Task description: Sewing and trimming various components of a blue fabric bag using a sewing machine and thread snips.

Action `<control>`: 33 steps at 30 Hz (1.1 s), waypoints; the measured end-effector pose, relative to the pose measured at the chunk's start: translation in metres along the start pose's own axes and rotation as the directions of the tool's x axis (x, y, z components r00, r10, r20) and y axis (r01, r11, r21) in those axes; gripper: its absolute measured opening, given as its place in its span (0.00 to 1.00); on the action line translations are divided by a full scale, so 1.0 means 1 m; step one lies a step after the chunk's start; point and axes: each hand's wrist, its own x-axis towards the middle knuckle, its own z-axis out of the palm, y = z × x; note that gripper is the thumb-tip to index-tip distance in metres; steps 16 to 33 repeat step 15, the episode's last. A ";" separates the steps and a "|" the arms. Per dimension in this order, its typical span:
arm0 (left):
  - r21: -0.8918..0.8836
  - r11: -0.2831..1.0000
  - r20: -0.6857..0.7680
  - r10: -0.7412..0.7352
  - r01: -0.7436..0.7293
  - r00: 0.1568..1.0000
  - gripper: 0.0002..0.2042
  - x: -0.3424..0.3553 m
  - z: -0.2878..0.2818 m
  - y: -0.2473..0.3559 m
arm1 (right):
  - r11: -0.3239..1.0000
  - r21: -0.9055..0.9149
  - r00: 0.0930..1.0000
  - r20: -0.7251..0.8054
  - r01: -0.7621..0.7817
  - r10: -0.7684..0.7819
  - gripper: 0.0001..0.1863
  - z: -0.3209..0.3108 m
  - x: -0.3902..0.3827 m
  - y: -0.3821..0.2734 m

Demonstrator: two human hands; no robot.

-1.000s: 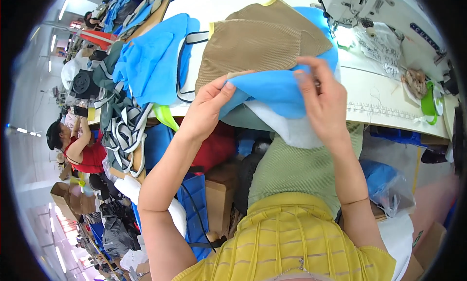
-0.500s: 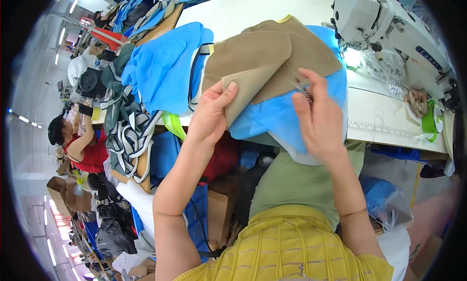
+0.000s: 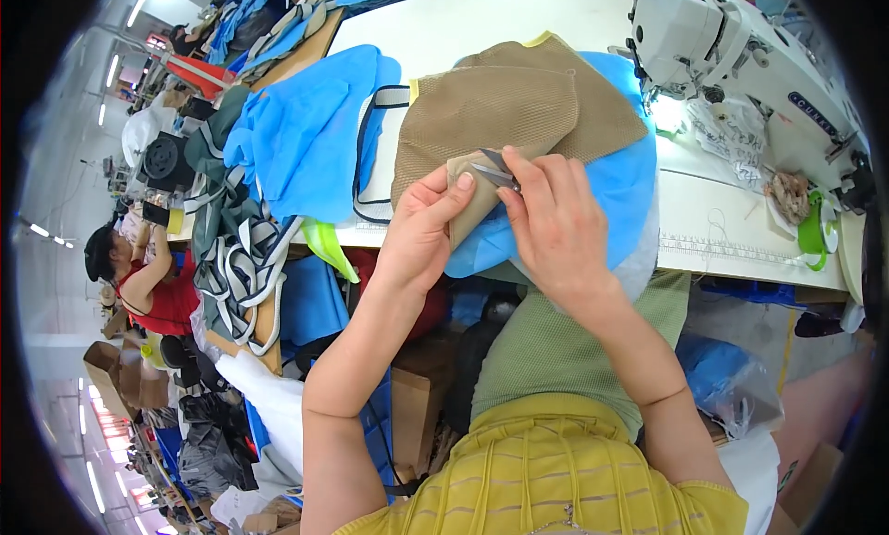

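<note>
A brown mesh fabric piece [image 3: 491, 105] lies over blue fabric [image 3: 625, 197] on the table before me. Its near edge is folded back, showing a smooth beige underside. My left hand [image 3: 421, 225] pinches that folded edge between thumb and fingers. Against the same edge, my right hand [image 3: 560, 220] grips small metal thread snips [image 3: 494, 169], with the blades pointing left toward my left thumb. The handle end is mostly hidden by my right fingers.
At the right stands a white sewing machine [image 3: 741, 54] with its lamp lit. Blue fabric pieces [image 3: 301, 128] and dark-edged strips [image 3: 245, 267] lie to the left. A green tape roll [image 3: 817, 230] sits at the table's right end. A person in red [image 3: 153, 276] works farther left.
My right hand has moved left with the snips and now meets the folded edge beside my left hand. The left hand has shifted slightly right, still pinching the fabric.
</note>
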 end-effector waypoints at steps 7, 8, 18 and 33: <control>0.009 1.000 0.003 -0.010 0.010 1.000 0.16 0.000 -0.002 -0.001 | 1.000 0.001 0.999 -0.029 -0.027 0.028 0.22 0.000 0.000 0.000; 0.013 1.000 0.010 -0.029 0.029 1.000 0.16 0.000 -0.003 -0.001 | 1.000 0.001 0.999 -0.038 -0.030 0.030 0.22 0.001 0.000 0.000; -0.006 0.999 0.020 -0.047 0.047 0.999 0.16 -0.001 -0.003 -0.004 | 0.999 0.016 0.998 -0.040 0.043 -0.042 0.21 0.004 -0.001 0.004; -0.006 0.999 0.020 -0.047 0.047 0.999 0.16 -0.001 -0.003 -0.004 | 0.999 0.016 0.998 -0.040 0.043 -0.042 0.21 0.004 -0.001 0.004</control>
